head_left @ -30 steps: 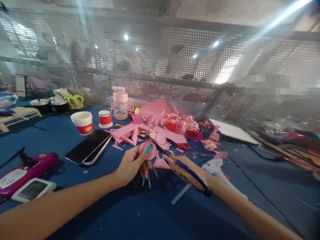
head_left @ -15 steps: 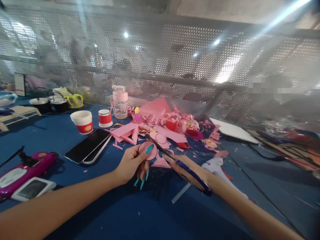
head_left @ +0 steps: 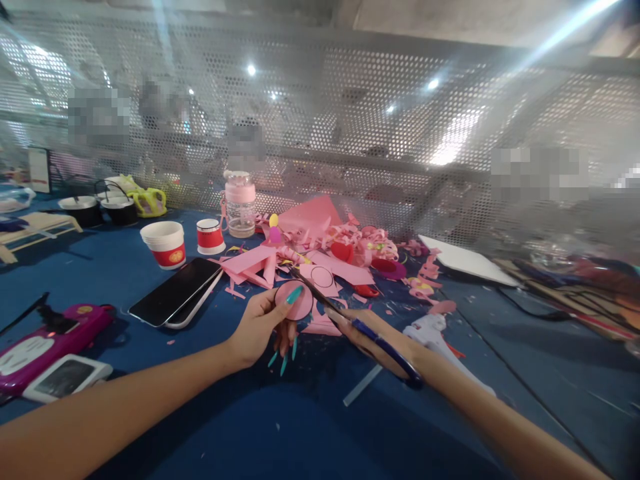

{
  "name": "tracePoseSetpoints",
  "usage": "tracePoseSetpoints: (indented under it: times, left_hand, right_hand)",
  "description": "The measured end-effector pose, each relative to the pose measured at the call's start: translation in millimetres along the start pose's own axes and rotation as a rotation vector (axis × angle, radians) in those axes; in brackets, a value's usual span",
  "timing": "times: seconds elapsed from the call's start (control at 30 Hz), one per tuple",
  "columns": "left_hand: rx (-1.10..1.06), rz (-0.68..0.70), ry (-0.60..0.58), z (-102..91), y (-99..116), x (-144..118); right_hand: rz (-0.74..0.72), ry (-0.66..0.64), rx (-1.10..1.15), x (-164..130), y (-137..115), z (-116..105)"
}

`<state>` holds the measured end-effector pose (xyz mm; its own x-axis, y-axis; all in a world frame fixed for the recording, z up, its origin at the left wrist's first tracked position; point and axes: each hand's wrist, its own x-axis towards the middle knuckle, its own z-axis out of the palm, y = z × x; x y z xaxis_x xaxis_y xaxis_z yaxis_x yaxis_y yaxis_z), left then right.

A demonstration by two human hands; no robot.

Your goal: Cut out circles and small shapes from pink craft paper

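Both of your hands are closed on something, near the middle of the blue bench. Your left hand (head_left: pixel 260 327) pinches a pink paper circle (head_left: pixel 295 301): the thumb lies flat on top of it, and the other fingers (head_left: pixel 285 340) curl under it, with their long teal nails pointing down. The circle is lifted a little above the bench surface. Your right hand (head_left: pixel 373 340) is wrapped around the blue handles of a pair of scissors (head_left: pixel 350 320). The dark blades point away from you and to the left, and they meet the right edge of the circle; I cannot tell how wide the blades are apart.

Just behind the circle lies a heap of pink paper scraps (head_left: pixel 325 257), with curls, strips and one sheet that has a circle drawn on it. A white glue gun (head_left: pixel 433 333) lies just right of your right hand, partly hidden by your forearm. Left of the scraps, two smartphones (head_left: pixel 177 301) lie stacked. Further back stand a red and white paper cup (head_left: pixel 165 245), a smaller red cup (head_left: pixel 210 238) and a pink bottle (head_left: pixel 240 203). Near the left edge lie a magenta case (head_left: pixel 47 343) and a small white device (head_left: pixel 65 380). A perforated metal screen (head_left: pixel 350 133) closes the far edge of the bench.
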<state>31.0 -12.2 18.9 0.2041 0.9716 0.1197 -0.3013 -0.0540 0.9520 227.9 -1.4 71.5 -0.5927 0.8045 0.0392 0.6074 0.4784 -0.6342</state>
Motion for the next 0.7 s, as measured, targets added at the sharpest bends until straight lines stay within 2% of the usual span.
tracePoseSetpoints:
  times: [0.17,0.37,0.7]
  left_hand:
    - [0.007,0.009,0.002,-0.7,-0.9,-0.2]
    - [0.007,0.023,0.012,-0.1,-1.0,0.1]
    - [0.016,0.043,-0.035,-1.5,-2.3,0.2]
  right_hand:
    - [0.027,-0.029,-0.057,-1.6,-7.4,-2.8]
    - [0.026,-0.058,-0.073,1.2,-3.3,-1.5]
    - [0.001,-0.058,-0.042,1.4,-2.9,-1.3]
